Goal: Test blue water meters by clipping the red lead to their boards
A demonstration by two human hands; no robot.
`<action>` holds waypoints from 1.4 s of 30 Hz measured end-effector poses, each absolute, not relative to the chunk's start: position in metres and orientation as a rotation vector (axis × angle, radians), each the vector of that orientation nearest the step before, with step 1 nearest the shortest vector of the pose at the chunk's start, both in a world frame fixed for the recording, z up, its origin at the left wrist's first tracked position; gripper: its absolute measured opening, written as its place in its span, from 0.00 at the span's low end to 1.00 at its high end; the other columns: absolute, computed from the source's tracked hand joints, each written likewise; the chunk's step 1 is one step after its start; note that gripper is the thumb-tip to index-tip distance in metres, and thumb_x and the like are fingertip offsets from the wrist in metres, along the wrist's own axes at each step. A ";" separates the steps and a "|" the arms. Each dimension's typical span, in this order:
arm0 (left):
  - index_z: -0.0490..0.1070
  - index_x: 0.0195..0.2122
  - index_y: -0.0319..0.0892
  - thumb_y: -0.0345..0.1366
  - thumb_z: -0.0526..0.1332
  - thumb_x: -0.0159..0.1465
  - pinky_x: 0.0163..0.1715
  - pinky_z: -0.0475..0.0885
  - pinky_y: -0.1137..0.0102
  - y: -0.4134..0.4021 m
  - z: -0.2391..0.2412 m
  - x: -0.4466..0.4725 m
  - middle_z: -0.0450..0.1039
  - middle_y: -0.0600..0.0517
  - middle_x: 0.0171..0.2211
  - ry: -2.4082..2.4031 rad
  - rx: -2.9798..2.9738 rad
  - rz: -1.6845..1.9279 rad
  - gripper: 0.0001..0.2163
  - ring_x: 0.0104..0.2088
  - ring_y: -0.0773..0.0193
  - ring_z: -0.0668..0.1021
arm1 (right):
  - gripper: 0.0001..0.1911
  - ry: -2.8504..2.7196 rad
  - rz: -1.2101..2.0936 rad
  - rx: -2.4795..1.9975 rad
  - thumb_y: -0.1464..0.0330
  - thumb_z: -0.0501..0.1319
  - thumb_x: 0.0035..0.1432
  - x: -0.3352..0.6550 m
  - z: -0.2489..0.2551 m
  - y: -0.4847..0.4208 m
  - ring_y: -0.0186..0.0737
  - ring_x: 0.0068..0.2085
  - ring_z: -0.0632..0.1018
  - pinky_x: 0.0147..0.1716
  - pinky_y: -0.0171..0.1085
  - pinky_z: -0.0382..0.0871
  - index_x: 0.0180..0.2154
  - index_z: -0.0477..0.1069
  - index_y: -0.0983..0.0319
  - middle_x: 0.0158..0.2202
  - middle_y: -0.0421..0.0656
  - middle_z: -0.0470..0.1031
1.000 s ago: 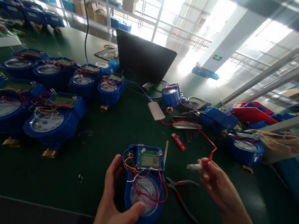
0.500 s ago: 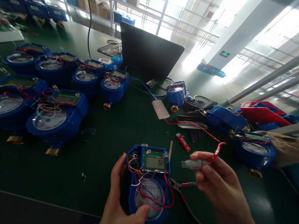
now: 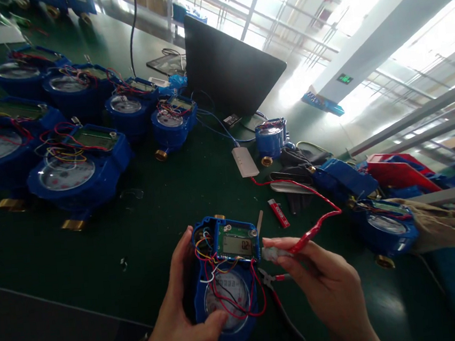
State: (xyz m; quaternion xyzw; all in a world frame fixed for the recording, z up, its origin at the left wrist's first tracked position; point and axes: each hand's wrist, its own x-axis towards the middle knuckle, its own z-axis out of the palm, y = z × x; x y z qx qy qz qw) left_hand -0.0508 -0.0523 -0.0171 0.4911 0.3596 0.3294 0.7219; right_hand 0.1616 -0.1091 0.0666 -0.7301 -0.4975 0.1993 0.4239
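My left hand (image 3: 184, 308) is wrapped round a blue water meter (image 3: 231, 339), thumb on the clear dial cover. The meter's green circuit board and small lit display (image 3: 237, 246) lie exposed, and loose red, black, white and yellow wires loop over the dial. Between thumb and fingers, my right hand (image 3: 322, 279) pinches a whitish connector plug (image 3: 273, 253) on a red cable (image 3: 317, 228). Its tip is at the right edge of the circuit board; whether the pins sit in the board cannot be made out. Pliers (image 3: 278, 299) lie beside the meter, partly under my right hand.
Several more wired meters (image 3: 78, 169) stand at left. A white adapter box (image 3: 245, 162) joins the red cable to a blue one near a dark laptop (image 3: 229, 68). A red lighter (image 3: 279, 213), a glove (image 3: 294, 158) and a red bin (image 3: 400, 167) are to the right.
My right hand has moved left, bringing the plug from a gap beside the meter to the board's edge. The red light on the adapter box no longer shows. My left hand keeps its hold.
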 end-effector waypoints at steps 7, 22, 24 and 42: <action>0.44 0.69 0.64 0.39 0.71 0.56 0.62 0.63 0.45 -0.055 -0.022 -0.050 0.48 0.52 0.71 0.677 1.032 0.764 0.45 0.69 0.37 0.55 | 0.13 -1.441 0.514 -1.819 0.73 0.63 0.59 0.168 0.067 -0.108 0.36 0.33 0.84 0.30 0.30 0.78 0.44 0.79 0.52 0.38 0.37 0.85; 0.47 0.68 0.65 0.43 0.70 0.57 0.64 0.46 0.34 -0.055 -0.025 -0.047 0.40 0.54 0.72 0.662 1.059 0.791 0.43 0.69 0.34 0.50 | 0.10 -1.588 0.479 -1.907 0.73 0.64 0.59 0.169 0.081 -0.099 0.34 0.31 0.85 0.30 0.25 0.78 0.41 0.80 0.56 0.36 0.37 0.85; 0.46 0.68 0.64 0.43 0.70 0.57 0.65 0.44 0.35 -0.056 -0.025 -0.047 0.40 0.54 0.72 0.659 1.080 0.803 0.43 0.69 0.34 0.49 | 0.09 -1.615 0.456 -1.908 0.73 0.64 0.58 0.167 0.085 -0.096 0.34 0.30 0.84 0.29 0.25 0.78 0.40 0.80 0.58 0.35 0.38 0.85; 0.48 0.67 0.63 0.42 0.69 0.59 0.66 0.47 0.38 -0.059 -0.023 -0.045 0.39 0.53 0.72 0.655 1.094 0.824 0.40 0.70 0.39 0.47 | 0.09 -1.689 0.488 -1.911 0.72 0.63 0.60 0.168 0.089 -0.095 0.32 0.27 0.82 0.26 0.25 0.76 0.41 0.80 0.63 0.33 0.42 0.84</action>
